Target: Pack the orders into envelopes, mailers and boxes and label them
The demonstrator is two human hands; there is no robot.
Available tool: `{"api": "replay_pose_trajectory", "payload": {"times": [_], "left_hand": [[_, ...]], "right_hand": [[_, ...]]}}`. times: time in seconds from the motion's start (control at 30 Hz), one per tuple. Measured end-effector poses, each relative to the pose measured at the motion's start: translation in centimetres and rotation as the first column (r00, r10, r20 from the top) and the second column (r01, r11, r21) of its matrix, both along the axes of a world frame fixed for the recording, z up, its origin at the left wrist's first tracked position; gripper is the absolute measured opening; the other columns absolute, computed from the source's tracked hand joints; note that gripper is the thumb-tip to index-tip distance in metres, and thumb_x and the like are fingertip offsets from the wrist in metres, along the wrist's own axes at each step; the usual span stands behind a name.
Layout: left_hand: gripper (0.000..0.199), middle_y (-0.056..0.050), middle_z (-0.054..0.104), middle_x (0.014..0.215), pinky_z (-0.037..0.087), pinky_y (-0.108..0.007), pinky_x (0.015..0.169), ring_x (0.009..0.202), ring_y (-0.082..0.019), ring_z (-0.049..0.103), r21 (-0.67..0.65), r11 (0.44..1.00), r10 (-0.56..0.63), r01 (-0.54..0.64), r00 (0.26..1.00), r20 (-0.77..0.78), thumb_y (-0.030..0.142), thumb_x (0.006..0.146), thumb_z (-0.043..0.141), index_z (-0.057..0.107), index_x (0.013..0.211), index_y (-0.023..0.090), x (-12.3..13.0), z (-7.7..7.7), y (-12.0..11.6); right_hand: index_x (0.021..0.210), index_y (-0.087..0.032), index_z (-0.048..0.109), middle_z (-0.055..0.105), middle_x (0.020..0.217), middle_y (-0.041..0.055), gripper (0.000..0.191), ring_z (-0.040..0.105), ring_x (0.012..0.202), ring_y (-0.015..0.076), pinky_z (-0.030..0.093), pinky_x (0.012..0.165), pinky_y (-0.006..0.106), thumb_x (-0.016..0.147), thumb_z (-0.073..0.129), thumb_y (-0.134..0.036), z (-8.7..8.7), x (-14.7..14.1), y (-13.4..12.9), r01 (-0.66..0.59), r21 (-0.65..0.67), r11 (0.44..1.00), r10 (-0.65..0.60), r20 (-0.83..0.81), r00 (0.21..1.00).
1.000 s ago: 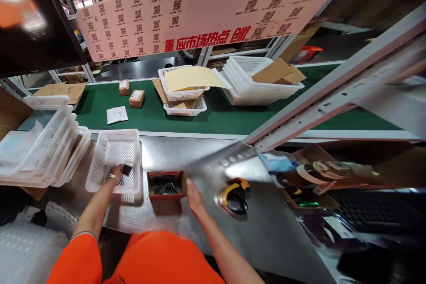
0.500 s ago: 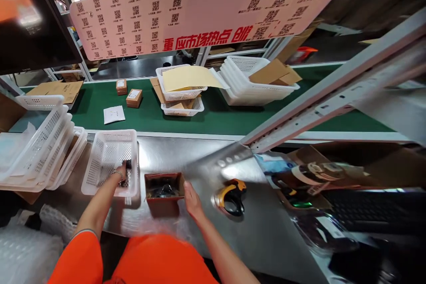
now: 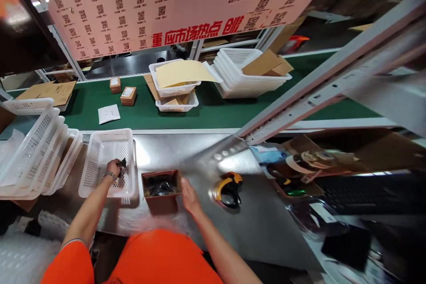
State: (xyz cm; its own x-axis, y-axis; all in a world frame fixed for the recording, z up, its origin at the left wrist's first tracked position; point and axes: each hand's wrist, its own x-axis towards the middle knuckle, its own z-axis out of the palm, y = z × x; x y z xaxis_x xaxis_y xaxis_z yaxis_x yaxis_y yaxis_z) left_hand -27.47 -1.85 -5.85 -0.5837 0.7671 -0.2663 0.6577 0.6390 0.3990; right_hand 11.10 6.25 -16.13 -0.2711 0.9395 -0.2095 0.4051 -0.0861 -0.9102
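My left hand [image 3: 113, 168] is inside a white perforated plastic basket [image 3: 130, 159], its fingers closed on a small black item [image 3: 124, 162] whose kind I cannot make out. To the right of the basket stands an open cardboard box [image 3: 162, 205] with dark, shiny contents [image 3: 163, 187]. My right hand [image 3: 189, 194] grips the right wall of that box, fingers along its upper edge. A yellow and black tape dispenser [image 3: 229, 190] lies on the metal bench [image 3: 266, 222], right of this hand.
Stacked white baskets [image 3: 43, 155] stand at the left. Behind the bench runs a green conveyor belt [image 3: 140, 117] carrying small boxes [image 3: 128, 96], a white packet [image 3: 109, 114] and more baskets [image 3: 246, 77]. A slanted metal post [image 3: 299, 93] and a keyboard [image 3: 366, 195] are at the right.
My left hand has shifted slightly left within the basket, and the black item in its fingers has tilted. My right hand stays at the box. The whole view has shifted a little.
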Motion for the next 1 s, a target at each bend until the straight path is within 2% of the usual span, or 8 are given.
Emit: {"api": "replay_pose_trajectory", "payload": {"times": [0.13,0.27,0.33,0.43,0.53,0.67,0.83,1.0], "left_hand": [[0.04,-0.01,0.078,0.142,0.056,-0.037,0.118,0.133,-0.023,0.072,0.243,0.97,-0.011,0.015,1.0,-0.018,0.019,0.103,0.059,0.072,0.14,0.019,2.6,3.6,-0.6],[0.036,-0.007,0.08,0.129,0.059,-0.039,0.112,0.121,-0.023,0.073,0.521,0.807,-0.36,0.277,0.931,0.062,0.016,0.098,0.062,0.076,0.13,0.024,10.8,4.4,-1.3],[0.043,-0.008,0.079,0.132,0.057,-0.041,0.116,0.126,-0.024,0.072,0.412,0.788,-0.539,0.457,0.836,0.105,0.013,0.094,0.066,0.075,0.134,0.024,14.8,3.6,-1.0],[0.057,-0.017,0.073,0.146,0.054,-0.041,0.12,0.137,-0.029,0.069,0.024,0.827,-0.558,0.562,0.814,0.162,0.017,0.093,0.075,0.065,0.149,0.019,18.2,2.3,0.1],[0.056,-0.025,0.073,0.143,0.056,-0.044,0.115,0.132,-0.035,0.073,-0.202,0.829,-0.501,0.521,0.854,0.141,0.025,0.099,0.073,0.061,0.152,0.012,19.1,1.6,1.2],[0.054,-0.027,0.071,0.143,0.054,-0.051,0.116,0.135,-0.041,0.07,-0.264,0.812,-0.517,0.52,0.852,0.086,0.039,0.103,0.069,0.062,0.151,0.015,19.5,1.8,1.1],[0.06,-0.024,0.065,0.149,0.051,-0.055,0.121,0.14,-0.042,0.065,-0.159,0.818,-0.565,0.553,0.824,-0.04,0.041,0.106,0.063,0.057,0.162,0.022,19.5,2.1,-0.9],[0.075,-0.019,0.061,0.159,0.048,-0.044,0.131,0.147,-0.031,0.062,0.014,0.807,-0.59,0.591,0.807,-0.032,0.007,0.093,0.063,0.053,0.167,0.02,17.7,2.1,-1.5]], "right_hand": [[0.131,-0.018,0.075,0.073,0.147,0.0212,0.084,0.062,0.148,0.0377,0.042,0.135,0.06,0.097,0.031,-0.082,0.6,-0.3,-0.1,-0.007,0.009,1.0,0.007,0.003,1.0],[0.141,-0.016,0.071,0.07,0.154,0.0221,0.099,0.061,0.151,0.0364,0.042,0.136,0.057,0.095,0.025,-0.09,1.3,-0.3,-0.3,-0.031,0.003,1.0,0.031,-0.018,0.999],[0.138,-0.017,0.074,0.071,0.152,0.0217,0.098,0.062,0.15,0.0375,0.043,0.135,0.059,0.095,0.028,-0.092,1.8,-0.2,-0.4,-0.041,-0.01,0.999,0.041,-0.032,0.999],[0.131,-0.018,0.077,0.072,0.15,0.0225,0.094,0.062,0.15,0.0396,0.042,0.135,0.061,0.093,0.033,-0.092,2.5,0.1,-0.7,-0.045,-0.024,0.999,0.045,-0.031,0.999],[0.127,-0.018,0.079,0.075,0.145,0.022,0.091,0.065,0.146,0.0389,0.046,0.133,0.057,0.093,0.034,-0.09,3.1,0.5,-1.4,-0.056,-0.019,0.998,0.056,-0.038,0.998],[0.112,-0.024,0.078,0.083,0.122,0.0159,0.073,0.076,0.121,0.0366,0.056,0.116,0.058,0.097,0.036,-0.083,3.8,1.8,-2.7,-0.101,-0.007,0.995,0.101,-0.038,0.994],[0.103,-0.026,0.072,0.081,0.105,0.0109,0.063,0.075,0.102,0.0318,0.059,0.101,0.051,0.102,0.032,-0.075,4.7,2.9,-3.5,-0.198,0.011,0.98,0.198,0.0,0.98],[0.104,-0.024,0.072,0.081,0.107,0.0114,0.064,0.074,0.104,0.0307,0.057,0.102,0.048,0.103,0.032,-0.073,4.9,2.5,-2.8,-0.173,0.015,0.985,0.173,-0.039,0.984]]}}
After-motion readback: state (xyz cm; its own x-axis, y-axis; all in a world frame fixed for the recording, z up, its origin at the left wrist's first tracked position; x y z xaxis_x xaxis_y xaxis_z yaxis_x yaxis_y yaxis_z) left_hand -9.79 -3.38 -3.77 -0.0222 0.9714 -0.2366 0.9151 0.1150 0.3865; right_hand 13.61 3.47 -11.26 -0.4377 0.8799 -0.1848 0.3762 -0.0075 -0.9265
